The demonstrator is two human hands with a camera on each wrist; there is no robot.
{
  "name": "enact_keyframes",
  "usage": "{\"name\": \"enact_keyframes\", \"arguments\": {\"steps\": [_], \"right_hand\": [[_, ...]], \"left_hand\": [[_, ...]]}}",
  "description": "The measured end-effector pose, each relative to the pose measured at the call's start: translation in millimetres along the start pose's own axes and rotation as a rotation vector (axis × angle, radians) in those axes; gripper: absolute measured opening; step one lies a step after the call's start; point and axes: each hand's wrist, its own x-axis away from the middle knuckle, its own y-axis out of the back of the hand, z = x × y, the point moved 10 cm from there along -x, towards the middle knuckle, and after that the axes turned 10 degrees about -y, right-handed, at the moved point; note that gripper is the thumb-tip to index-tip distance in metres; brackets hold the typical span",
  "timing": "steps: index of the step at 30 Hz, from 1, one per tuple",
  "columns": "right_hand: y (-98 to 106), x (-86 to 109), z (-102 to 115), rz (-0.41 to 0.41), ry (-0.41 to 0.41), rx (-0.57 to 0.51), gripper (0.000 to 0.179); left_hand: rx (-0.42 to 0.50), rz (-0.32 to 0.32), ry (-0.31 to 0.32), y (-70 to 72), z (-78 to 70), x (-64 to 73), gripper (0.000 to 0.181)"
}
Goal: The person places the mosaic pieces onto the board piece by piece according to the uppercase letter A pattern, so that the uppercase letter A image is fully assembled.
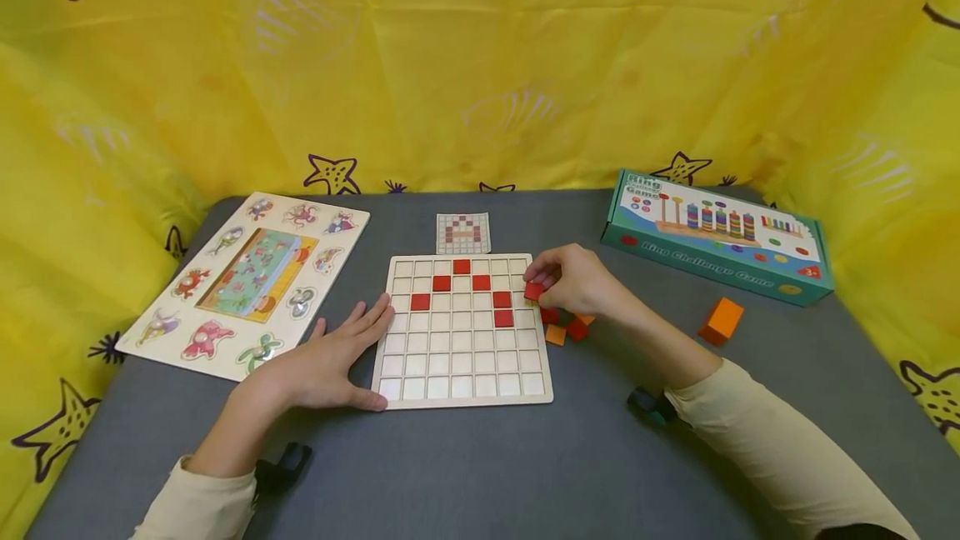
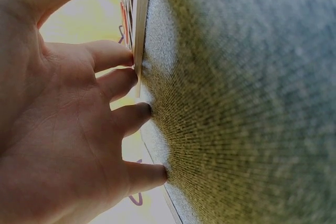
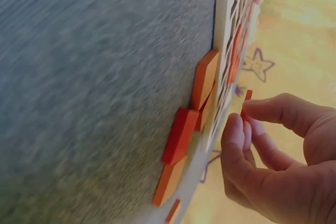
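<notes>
A pale wooden grid board [image 1: 450,365] lies on the grey table with several red square tiles [image 1: 442,282] in its upper cells. My left hand [image 1: 322,369] rests along the board's left edge, fingers spread and thumb at the lower corner. In the left wrist view the fingertips [image 2: 142,109] touch the board's side and the table cloth. Over the board's upper right edge, my right hand [image 1: 573,282] pinches a red tile [image 3: 247,100] between thumb and fingers. Below that hand sit loose red and orange tiles [image 1: 556,334], partly hidden by it.
A small pattern card [image 1: 462,234] lies behind the board. To the left is a sea-animal peg puzzle [image 1: 180,336]. A green game box [image 1: 712,265] stands at the back right, with an orange block [image 1: 722,322] in front of it. Yellow cloth [image 1: 480,65] hangs behind the table.
</notes>
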Motion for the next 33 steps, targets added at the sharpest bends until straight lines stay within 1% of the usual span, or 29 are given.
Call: {"name": "enact_keyframes", "arguments": {"steps": [9,16,20,24,27,30,33], "right_hand": [[-9.4,-1.9,21.3,0.042,0.023,-0.046,0.03],[-21.2,-3.3,36.2,0.073,0.021,-0.042,0.032],[-30.1,-4.8,44.4,0.085,0.023,-0.046,0.032],[-41.3,-7.5,53.3,0.101,0.054,-0.039,0.03],[-50.3,-9.1,58.7,0.125,0.067,-0.06,0.03],[-59.0,-10.6,62.7,0.155,0.06,-0.092,0.031],[-66.3,-12.6,67.2,0.165,0.066,-0.097,0.032]], "left_hand": [[-0.005,0.0,0.002,1.2,0.9,-1.9,0.122],[-0.008,0.005,0.008,1.1,1.7,-2.6,0.122],[-0.015,0.001,-0.008,1.7,-0.8,-2.5,0.122],[-0.018,-0.007,-0.03,2.6,-3.4,-2.1,0.122],[-0.019,-0.004,-0.025,1.6,-2.0,-1.5,0.122],[-0.022,0.0,-0.018,0.6,-0.6,-0.7,0.122],[-0.022,0.002,-0.011,0.0,0.8,-0.3,0.122]]}}
